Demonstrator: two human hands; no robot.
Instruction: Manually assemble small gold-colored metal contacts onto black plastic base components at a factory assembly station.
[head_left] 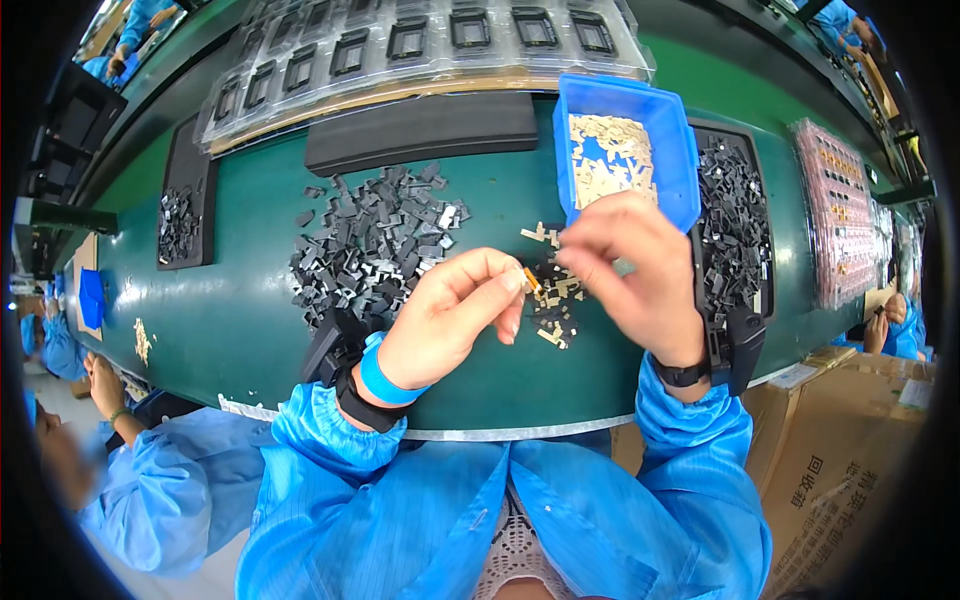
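Observation:
My left hand [450, 320] is closed, with thumb and forefinger pinching a small orange-and-white piece [532, 283] above the table. To its right, my right hand [638, 275] hangs over the table with fingers bent and their tips close together; anything between them is too small to make out. Beneath and between the hands lies a loose scatter of small beige and dark pieces [556, 325]. Beside my left hand spreads a big heap of small black and grey parts [375, 235]. Just beyond my right hand stands a blue bin [683, 160] holding many thin beige pieces [610, 150].
A black tray [765, 215] of dark parts lies right of the bin, another [170, 150] at far left. A black foam block [420, 132] and stacked clear trays [420, 65] with black frames stand behind. Pink trays [835, 215] and a carton [830, 450] are right; a co-worker's sleeve [160, 490] left.

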